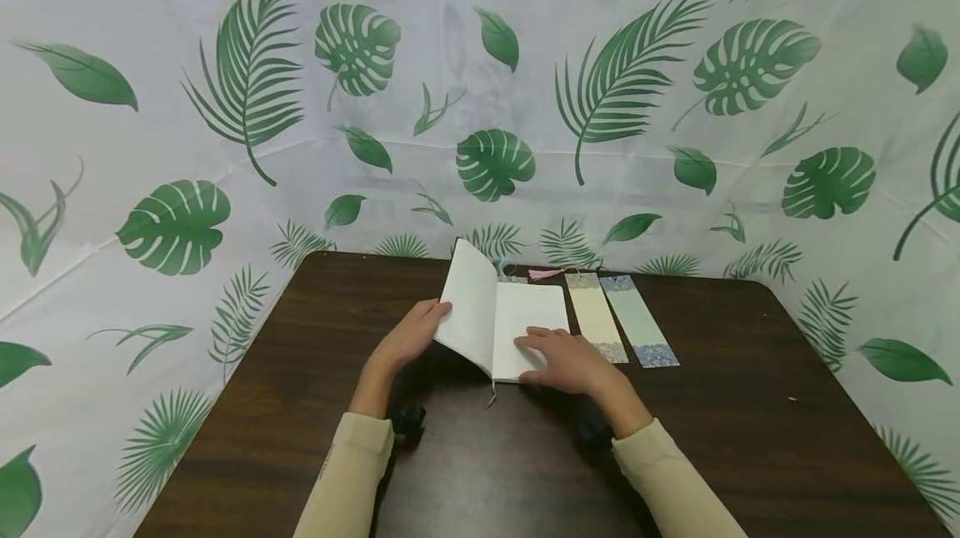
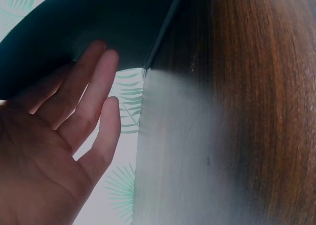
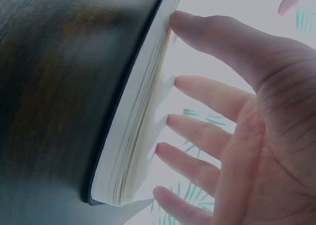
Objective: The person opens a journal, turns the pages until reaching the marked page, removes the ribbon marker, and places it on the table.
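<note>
A dark-covered notebook lies open on the table with blank white pages. Its left side stands tilted up off the tabletop, and my left hand holds it by the outer edge. The thumb is on the page side. In the left wrist view the fingers lie behind the dark cover, and the thumb is hidden. My right hand rests its fingertips on the right-hand page, near the lower right corner. The right wrist view has the thick page block beside those spread fingers.
Right of the notebook lie a cream bookmark and a pale green bookmark with blue patterned ends. A pink tassel and a light blue tassel show behind it. A leaf-print cloth hangs behind the dark wooden table.
</note>
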A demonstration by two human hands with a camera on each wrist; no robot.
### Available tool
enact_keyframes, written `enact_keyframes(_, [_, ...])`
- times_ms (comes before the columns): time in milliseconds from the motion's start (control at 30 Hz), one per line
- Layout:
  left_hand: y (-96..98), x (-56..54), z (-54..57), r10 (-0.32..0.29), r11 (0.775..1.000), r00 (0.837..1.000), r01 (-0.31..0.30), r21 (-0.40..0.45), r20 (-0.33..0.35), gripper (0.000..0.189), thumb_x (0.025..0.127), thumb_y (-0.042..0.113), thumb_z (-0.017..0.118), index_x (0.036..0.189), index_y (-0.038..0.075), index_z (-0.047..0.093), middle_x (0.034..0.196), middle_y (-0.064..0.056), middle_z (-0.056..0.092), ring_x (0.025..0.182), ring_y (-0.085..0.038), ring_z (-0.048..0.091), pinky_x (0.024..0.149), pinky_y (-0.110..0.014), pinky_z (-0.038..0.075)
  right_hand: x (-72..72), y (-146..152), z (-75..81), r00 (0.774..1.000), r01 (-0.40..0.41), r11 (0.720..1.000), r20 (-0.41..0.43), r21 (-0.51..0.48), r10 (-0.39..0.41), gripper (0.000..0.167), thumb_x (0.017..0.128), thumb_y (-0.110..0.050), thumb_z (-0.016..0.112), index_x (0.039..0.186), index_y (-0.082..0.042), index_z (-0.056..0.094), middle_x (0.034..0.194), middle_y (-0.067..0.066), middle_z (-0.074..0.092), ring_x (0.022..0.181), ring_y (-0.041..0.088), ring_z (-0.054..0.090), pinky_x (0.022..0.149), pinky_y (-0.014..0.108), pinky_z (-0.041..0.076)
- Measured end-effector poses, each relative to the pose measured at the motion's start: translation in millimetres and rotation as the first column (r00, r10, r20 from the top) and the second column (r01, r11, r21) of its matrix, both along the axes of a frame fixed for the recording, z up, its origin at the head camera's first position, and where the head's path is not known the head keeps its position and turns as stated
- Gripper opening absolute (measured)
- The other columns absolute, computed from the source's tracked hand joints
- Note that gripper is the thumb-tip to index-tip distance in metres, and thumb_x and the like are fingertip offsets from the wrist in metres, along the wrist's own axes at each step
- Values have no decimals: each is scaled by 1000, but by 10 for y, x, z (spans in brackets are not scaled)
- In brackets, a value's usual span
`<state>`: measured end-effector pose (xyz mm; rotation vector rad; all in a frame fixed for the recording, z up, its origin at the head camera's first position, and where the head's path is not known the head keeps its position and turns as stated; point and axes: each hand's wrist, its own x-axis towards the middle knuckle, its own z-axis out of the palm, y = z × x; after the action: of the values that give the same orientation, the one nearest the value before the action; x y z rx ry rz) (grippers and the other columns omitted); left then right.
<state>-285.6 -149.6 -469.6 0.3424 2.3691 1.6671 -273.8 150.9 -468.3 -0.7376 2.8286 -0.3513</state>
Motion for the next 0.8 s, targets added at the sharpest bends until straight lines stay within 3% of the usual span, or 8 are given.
enact_keyframes(100, [1, -1, 4, -3, 1000, 1000, 3, 1, 6, 55, 116, 41, 35, 138, 0, 64, 116, -12, 69, 109, -21, 63, 109, -48, 46, 14, 13, 26, 1000, -14, 1000, -6, -28, 14, 40, 100, -38, 77, 134, -17, 74, 151, 11, 65, 137, 36, 63, 111, 60, 50])
enact_keyframes(233, [1, 3, 18, -14, 1000, 1000, 14, 12, 15, 54, 117, 40, 35, 139, 0, 64, 115, -12, 70, 106, -20, 63, 106, -44, 46, 32, 28, 70, 999, -37, 998, -26, -57, 36, 4, 101, -22, 75, 104, -21, 77, 122, 1, 77, 105, 21, 72, 93, 50, 57])
enact_keyframes(367, [4, 1, 20, -15, 1000, 1000, 15, 4, 14, 55, 117, 40, 34, 140, 0, 63, 115, -12, 69, 106, -20, 63, 105, -43, 47, 36, 35, 112, 998, -56, 997, -45, -48, 54, 17, 97, -14, 77, 87, -24, 70, 98, -6, 73, 80, 12, 61, 77, 42, 53])
enact_keyframes(533, [14, 12, 25, -8, 1000, 1000, 8, -6, 16, 55, 116, 41, 35, 142, 1, 61, 116, -12, 68, 108, -22, 62, 107, -47, 45, 45, 26, 140, 995, -59, 998, -84, -1, 59, 17, 95, -12, 79, 85, -22, 70, 92, -5, 69, 80, 13, 59, 77, 45, 52])
enact_keyframes(800, [5, 2, 16, 3, 1000, 1000, -2, -8, 26, 57, 116, 42, 35, 144, 0, 60, 120, -14, 67, 112, -24, 62, 112, -52, 44, 72, 4, 182, 991, -25, 995, -131, 101, 39, 15, 93, -15, 81, 83, -20, 71, 93, -2, 68, 87, 20, 64, 91, 58, 54])
